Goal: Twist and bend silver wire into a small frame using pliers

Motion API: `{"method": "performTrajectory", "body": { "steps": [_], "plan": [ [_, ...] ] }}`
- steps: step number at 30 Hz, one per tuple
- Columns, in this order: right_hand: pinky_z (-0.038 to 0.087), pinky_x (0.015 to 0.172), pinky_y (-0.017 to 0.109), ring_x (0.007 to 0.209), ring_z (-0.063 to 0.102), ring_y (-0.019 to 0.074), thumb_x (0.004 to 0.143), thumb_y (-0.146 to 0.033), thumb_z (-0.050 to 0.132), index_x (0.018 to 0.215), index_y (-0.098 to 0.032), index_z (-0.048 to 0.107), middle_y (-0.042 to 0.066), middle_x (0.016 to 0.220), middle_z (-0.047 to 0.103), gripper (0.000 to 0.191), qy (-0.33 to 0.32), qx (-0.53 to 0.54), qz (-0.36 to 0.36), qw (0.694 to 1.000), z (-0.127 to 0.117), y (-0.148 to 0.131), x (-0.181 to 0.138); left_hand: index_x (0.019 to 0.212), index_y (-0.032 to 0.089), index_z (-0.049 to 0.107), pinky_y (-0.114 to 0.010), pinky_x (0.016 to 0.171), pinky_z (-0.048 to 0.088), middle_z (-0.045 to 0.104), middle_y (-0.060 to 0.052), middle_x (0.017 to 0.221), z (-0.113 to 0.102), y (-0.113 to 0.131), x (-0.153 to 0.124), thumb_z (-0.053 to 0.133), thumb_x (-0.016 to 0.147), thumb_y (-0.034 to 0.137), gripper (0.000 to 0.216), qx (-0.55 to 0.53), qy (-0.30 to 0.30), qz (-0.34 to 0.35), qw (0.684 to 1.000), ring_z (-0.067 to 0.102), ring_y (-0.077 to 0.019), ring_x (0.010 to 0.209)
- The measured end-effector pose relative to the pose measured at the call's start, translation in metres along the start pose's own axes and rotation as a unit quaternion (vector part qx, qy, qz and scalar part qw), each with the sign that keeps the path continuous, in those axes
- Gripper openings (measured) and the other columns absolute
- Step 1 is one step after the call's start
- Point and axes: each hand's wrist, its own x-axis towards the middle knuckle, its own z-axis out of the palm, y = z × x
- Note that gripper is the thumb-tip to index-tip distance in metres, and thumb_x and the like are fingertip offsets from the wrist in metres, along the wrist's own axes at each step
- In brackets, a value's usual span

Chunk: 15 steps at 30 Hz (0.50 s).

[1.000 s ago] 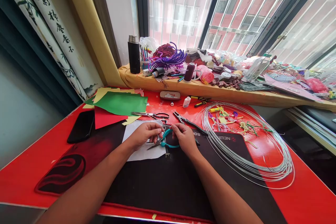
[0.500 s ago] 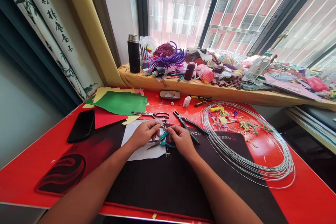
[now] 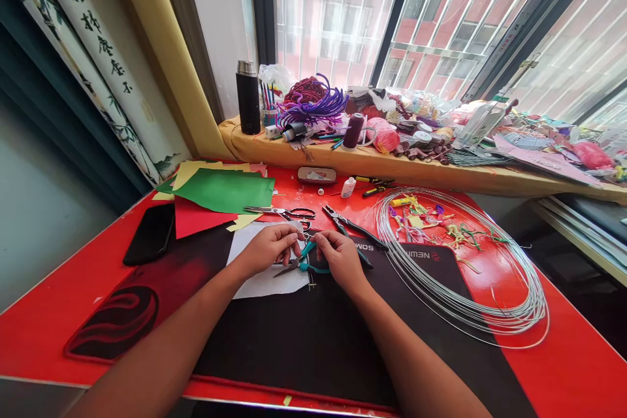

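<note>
My left hand (image 3: 268,247) and my right hand (image 3: 338,256) meet over the black desk mat (image 3: 318,339), fingertips pinched together on a small thing between them that I cannot make out. Teal-handled pliers (image 3: 302,260) lie on the mat right under the fingers, partly on a white paper sheet (image 3: 259,279). A thin short wire piece (image 3: 310,282) lies just below the pliers. Scissors (image 3: 284,213) and black pliers (image 3: 349,229) lie just beyond the hands.
A large coil of steel wire (image 3: 460,261) fills the right of the red table (image 3: 44,320). Coloured paper sheets (image 3: 220,192) and a black phone (image 3: 149,243) lie at the left. The window sill (image 3: 392,166) holds a black flask (image 3: 247,97), yarn and craft clutter.
Both hands have drawn slightly closer together and a little away from me; the right hand shifted left. Nothing else on the table has moved.
</note>
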Motion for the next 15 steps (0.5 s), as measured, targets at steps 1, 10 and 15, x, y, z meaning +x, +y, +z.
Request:
{"method": "performTrajectory", "body": {
  "steps": [1,10,15],
  "plan": [
    [0.04,0.056,0.026,0.056,0.053,0.0151,0.093,-0.05,0.062,0.087,-0.016,0.075,-0.001,0.06,0.061,0.037,0.0,-0.002,-0.002,1.0,0.0,0.001,0.0,0.095,0.014,0.068,-0.023,0.045,0.035,0.074,-0.005,0.076,0.0,0.0,0.0,0.066,0.087,0.053,0.04,0.002,0.0,-0.002,1.0,0.058,-0.0112,0.045],
    [0.051,0.079,0.033,0.084,0.066,0.0214,0.099,-0.04,0.062,0.103,-0.019,0.076,0.007,0.095,0.074,0.025,-0.006,-0.17,-0.147,0.974,-0.001,-0.006,-0.006,0.092,0.016,0.065,-0.024,0.043,0.033,0.071,-0.004,0.074,-0.02,0.004,0.005,0.068,0.085,0.052,0.037,-0.056,0.167,0.055,0.983,0.055,-0.0102,0.045],
    [0.05,0.099,0.045,0.112,0.063,0.0306,0.092,-0.045,0.076,0.127,-0.022,0.07,0.013,0.117,0.07,0.042,-0.105,-0.345,-0.252,0.898,0.002,-0.013,-0.014,0.092,0.016,0.065,-0.024,0.043,0.033,0.07,-0.003,0.074,-0.022,0.002,0.006,0.068,0.085,0.051,0.036,-0.057,0.162,0.055,0.984,0.056,-0.0105,0.046]
  ]
}}
